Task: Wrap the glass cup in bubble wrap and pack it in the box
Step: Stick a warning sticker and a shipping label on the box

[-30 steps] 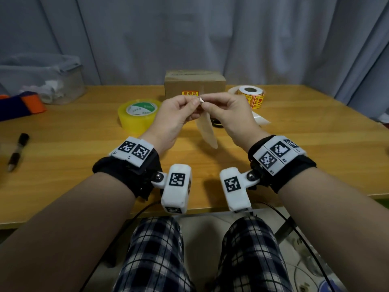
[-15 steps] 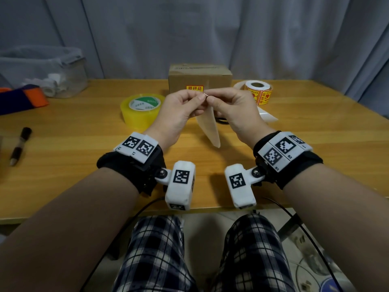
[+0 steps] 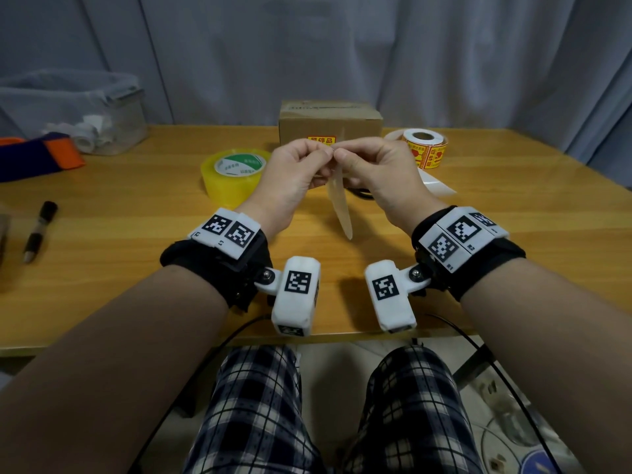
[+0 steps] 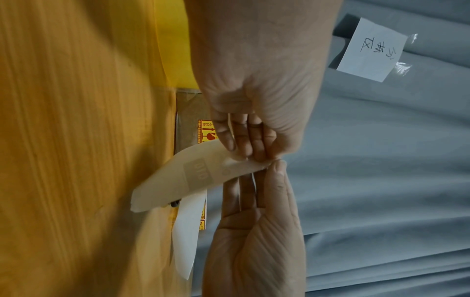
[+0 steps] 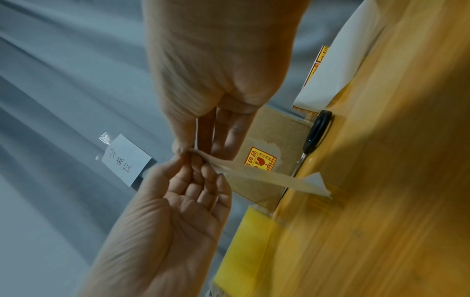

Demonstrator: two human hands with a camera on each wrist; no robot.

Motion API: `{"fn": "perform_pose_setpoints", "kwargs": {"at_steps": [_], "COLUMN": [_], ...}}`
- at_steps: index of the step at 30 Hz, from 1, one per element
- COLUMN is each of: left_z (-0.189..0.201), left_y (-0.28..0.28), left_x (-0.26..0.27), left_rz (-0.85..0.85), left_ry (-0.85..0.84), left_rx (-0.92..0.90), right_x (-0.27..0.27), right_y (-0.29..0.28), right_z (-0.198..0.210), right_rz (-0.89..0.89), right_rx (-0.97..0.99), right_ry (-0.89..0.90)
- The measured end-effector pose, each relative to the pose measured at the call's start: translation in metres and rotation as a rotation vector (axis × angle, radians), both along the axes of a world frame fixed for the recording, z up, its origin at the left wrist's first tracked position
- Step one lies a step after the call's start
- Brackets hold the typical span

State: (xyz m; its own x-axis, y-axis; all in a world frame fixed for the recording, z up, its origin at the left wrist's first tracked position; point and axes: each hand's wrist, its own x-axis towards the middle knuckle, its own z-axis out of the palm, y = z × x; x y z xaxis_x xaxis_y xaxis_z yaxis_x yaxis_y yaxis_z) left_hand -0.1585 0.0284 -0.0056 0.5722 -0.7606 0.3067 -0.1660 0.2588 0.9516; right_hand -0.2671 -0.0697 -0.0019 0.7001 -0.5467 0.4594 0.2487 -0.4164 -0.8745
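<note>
The box (image 3: 330, 131) stands closed at the far middle of the table (image 3: 136, 254), a red-and-yellow sticker (image 3: 321, 140) on its near face. The cup and the bubble wrap do not show in any view.

In front of the box, above the table, both hands meet at a pale paper strip (image 3: 340, 206). The left hand (image 3: 294, 176) pinches its top end between thumb and forefinger, and the right hand (image 3: 379, 172) pinches the same end from the other side, fingertips touching. The rest of the strip hangs down toward the table, curved, its lower tip free. The left wrist view shows a faint printed patch on the strip (image 4: 195, 176).

Compared with half a second ago, the hands hold the same pinch at the same spot before the box; the strip now hangs narrower, turned more edge-on to the head camera.

Left of the hands lies a yellow tape roll (image 3: 236, 172). Right of the box stands a label roll (image 3: 424, 147) with a white tail (image 3: 437, 186) lying on the table. A black-handled tool (image 5: 318, 130) lies near the box; it may be scissors. Far left are a pen (image 3: 39, 230), a clear bin (image 3: 102, 114) and a blue-and-orange item (image 3: 37, 157). A grey curtain (image 3: 410, 56) hangs behind, with a handwritten note (image 4: 371, 50) taped to it.
</note>
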Motion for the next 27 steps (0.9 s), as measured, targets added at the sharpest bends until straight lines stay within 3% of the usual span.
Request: {"fn": "perform_pose_setpoints", "kwargs": {"at_steps": [12,20,24,27], "left_z": [0.003,0.003,0.004,0.009], "left_y": [-0.003,-0.007,-0.008,-0.011], "left_x": [0.000,-0.001,-0.002,-0.001], "left_rz": [0.020,0.141,0.149,0.084], "left_ry": [-0.131,-0.322,-0.261,-0.070], "left_rx": [0.033,-0.013,-0.037,-0.046], "right_x": [0.005,0.010,0.008,0.008], "right_y": [0.002,0.001,-0.003,-0.009], "right_z": [0.000,0.001,0.007,0.008], "right_rz": [-0.043,-0.150,-0.150,-0.133], "right_rx": [0.096,-0.051,0.063,0.045], "right_ry": [-0.001,0.027,-0.023,-0.021]}}
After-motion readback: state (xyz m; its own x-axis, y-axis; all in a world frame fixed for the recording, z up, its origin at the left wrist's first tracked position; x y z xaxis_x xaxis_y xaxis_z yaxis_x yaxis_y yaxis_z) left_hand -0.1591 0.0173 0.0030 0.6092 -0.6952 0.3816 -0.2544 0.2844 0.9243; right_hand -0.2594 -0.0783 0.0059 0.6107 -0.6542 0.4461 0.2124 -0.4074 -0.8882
